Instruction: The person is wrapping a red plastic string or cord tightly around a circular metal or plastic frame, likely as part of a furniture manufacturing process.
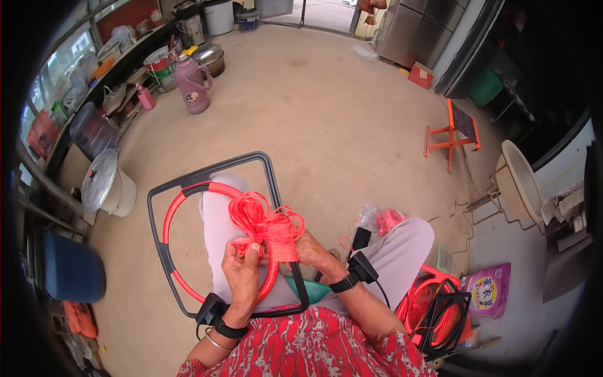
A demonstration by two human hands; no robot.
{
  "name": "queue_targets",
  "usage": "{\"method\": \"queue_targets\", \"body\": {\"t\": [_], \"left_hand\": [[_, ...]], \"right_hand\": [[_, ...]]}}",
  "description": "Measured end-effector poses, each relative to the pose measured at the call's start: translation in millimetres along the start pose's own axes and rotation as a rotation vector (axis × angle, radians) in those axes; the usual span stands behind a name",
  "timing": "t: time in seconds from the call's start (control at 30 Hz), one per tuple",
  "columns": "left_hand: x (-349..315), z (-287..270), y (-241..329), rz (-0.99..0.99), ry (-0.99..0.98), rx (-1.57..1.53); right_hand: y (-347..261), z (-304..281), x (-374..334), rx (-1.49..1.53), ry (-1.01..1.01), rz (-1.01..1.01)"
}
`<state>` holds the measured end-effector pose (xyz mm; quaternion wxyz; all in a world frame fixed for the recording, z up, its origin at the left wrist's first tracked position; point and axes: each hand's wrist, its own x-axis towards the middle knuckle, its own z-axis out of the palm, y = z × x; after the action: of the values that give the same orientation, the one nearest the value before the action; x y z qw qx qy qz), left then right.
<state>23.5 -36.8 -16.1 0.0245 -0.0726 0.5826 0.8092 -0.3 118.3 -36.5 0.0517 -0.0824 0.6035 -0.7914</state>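
Note:
A black square frame (272, 182) with a round ring (168, 220) inside it lies across my lap. The ring is wrapped partly in red cord and partly black. A loose looped bundle of red cord (248, 210) rises over the ring's right side. My left hand (242, 273) pinches the base of that bundle between thumb and fingers. On the other side, my right hand (313, 250) is closed around the tightly wound red cord (286, 250) by the frame's right bar. Its fingertips are partly hidden behind the cord.
Beside my right leg lie more red-wound black frames (440, 314) and a purple packet (488, 290). Red cord in clear plastic (386, 220) rests past my right knee. An orange folding stool (453, 135), a pink thermos (191, 85) and a lidded white bucket (119, 191) stand on the floor.

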Motion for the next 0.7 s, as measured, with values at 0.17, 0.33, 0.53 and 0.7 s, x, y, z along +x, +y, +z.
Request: {"method": "queue_targets", "body": {"t": [0.17, 0.33, 0.53, 0.7], "left_hand": [[14.9, 10.8, -0.6, -0.164, -0.049, -0.124], [20.1, 10.6, -18.7, -0.294, -0.068, -0.356], [30.1, 7.9, -23.1, -0.520, -0.174, -0.482], [30.8, 12.1, -10.6, -0.574, -0.209, -0.520]], "right_hand": [[11.1, -9.1, -9.4, -0.126, 0.010, 0.126], [12.3, -10.0, -15.1, -0.189, 0.143, -0.017], [-0.3, -13.0, -22.3, -0.574, 0.150, -0.293], [-3.1, -19.7, -19.6, -0.657, 0.093, -0.387]]}}
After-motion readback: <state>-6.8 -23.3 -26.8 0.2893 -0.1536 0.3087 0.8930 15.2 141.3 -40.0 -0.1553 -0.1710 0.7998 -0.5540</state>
